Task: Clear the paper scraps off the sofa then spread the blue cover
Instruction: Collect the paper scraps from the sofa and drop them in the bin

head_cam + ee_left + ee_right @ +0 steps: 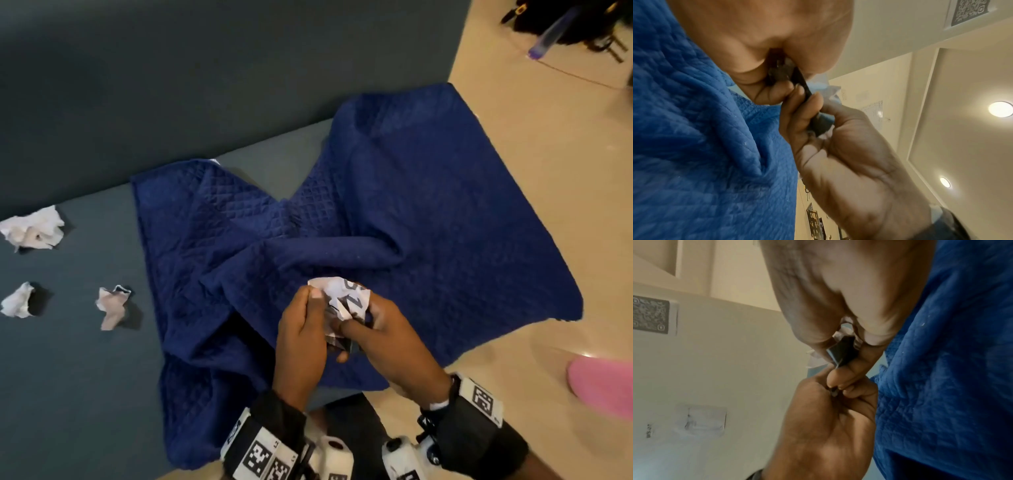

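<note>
A crumpled paper scrap (342, 301) is pinched between the left hand (301, 342) and the right hand (387, 339), each grip curled round it, probably so it is compacted for carrying. It is held above the bunched blue cover (394, 212) at the sofa (85, 359) front edge. Three more scraps (32, 228) toward the seat's left end are shown only by the head view; the fingertips (840, 378) meeting are shown by the wrist views.

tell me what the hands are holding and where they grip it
Both hands, left hand and right hand, hold one crumpled paper scrap, fingers pinching its lower edges from opposite sides.
</note>
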